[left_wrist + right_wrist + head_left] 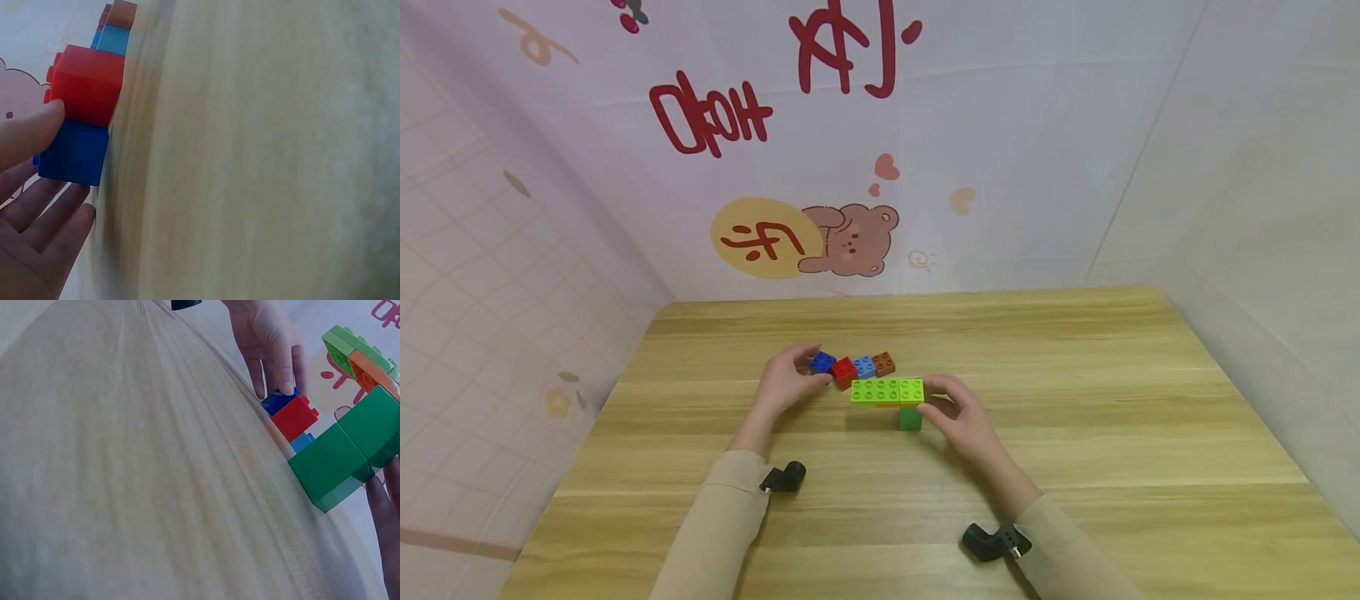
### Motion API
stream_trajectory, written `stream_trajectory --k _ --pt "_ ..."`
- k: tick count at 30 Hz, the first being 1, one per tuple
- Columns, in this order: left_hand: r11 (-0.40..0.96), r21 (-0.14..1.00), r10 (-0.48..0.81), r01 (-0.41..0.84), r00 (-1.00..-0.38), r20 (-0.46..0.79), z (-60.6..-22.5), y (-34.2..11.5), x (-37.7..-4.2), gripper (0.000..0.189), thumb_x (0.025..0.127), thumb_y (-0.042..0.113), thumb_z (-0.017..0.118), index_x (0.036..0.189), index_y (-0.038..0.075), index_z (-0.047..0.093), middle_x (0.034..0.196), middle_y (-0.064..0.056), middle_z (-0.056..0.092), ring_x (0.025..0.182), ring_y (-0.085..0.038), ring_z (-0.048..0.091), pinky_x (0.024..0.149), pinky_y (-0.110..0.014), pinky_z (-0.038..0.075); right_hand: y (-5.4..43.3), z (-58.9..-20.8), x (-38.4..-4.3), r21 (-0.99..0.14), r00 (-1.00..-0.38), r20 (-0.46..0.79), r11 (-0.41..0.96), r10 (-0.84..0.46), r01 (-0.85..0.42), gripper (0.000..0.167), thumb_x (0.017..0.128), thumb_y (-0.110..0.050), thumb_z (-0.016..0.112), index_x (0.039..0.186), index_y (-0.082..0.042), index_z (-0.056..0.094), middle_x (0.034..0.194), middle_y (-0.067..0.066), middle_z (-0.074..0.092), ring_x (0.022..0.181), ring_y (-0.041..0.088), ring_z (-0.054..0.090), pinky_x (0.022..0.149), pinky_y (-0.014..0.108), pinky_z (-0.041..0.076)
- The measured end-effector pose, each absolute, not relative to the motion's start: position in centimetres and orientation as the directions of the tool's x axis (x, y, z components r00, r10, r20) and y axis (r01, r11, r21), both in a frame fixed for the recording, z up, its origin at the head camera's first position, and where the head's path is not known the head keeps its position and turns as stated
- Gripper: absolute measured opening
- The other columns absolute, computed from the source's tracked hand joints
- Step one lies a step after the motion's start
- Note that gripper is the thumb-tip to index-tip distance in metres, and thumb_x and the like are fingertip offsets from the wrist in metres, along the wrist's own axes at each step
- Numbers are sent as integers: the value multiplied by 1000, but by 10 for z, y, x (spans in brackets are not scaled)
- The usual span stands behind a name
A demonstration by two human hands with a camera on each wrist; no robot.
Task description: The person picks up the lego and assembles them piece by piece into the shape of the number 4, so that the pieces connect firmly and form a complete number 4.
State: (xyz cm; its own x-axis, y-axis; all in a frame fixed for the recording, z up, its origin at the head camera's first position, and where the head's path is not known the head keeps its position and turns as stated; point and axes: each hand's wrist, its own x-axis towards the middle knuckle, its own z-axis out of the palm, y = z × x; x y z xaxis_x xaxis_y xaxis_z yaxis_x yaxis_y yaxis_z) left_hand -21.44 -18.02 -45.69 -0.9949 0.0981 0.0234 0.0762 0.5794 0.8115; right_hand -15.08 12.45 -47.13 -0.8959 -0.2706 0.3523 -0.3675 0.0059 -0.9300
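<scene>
My left hand [785, 382] is round the left end of a row of studded toy blocks, its thumb and fingers loosely spread about the dark blue block [74, 153]. In the left wrist view the thumb tip overlaps the edge of the red block [87, 84]. Fingers of my right hand [964, 418] are beside a small structure, fingertips right at its side. It has stacked green blocks [331, 465] as a post, an orange block [370, 374] above, and light green blocks [886, 392] on top, reaching out leftward.
A light blue block [864, 367] and a brown block [883, 363] continue the row beyond the red one, behind the structure. All stand on the wood-grain table [865, 508]. A white printed cloth [1022, 125] hangs behind. Black wrist mounts [992, 542] sit on both forearms.
</scene>
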Motion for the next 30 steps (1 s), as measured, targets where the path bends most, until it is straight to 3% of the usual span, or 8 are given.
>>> stream_trajectory --k 14,22,30 --pt "563 824 31 65 -998 57 -457 -186 -210 42 89 8 74 128 0 64 119 -21 65 105 -34 63 93 -46 52 125 -462 -147 -930 -891 358 -15 -278 -368 31 89 12 65 120 11 59 120 23 56 109 17 58 97 53 47" --pt "523 850 -2 58 -998 69 -446 -194 -204 41 91 8 71 130 -2 62 121 -24 64 109 -36 63 95 -46 51 124 -460 -145 -934 -897 347 -11 -275 -358 31 90 11 65 120 10 59 120 23 56 111 23 58 98 55 46" --pt "455 878 41 151 -988 148 -419 -189 -197 42 92 12 71 132 4 62 126 -20 62 111 -33 62 93 -40 53 125 -472 -151 -942 -907 323 2 -272 -336 32 90 12 64 121 10 59 122 23 56 113 33 56 99 54 46"
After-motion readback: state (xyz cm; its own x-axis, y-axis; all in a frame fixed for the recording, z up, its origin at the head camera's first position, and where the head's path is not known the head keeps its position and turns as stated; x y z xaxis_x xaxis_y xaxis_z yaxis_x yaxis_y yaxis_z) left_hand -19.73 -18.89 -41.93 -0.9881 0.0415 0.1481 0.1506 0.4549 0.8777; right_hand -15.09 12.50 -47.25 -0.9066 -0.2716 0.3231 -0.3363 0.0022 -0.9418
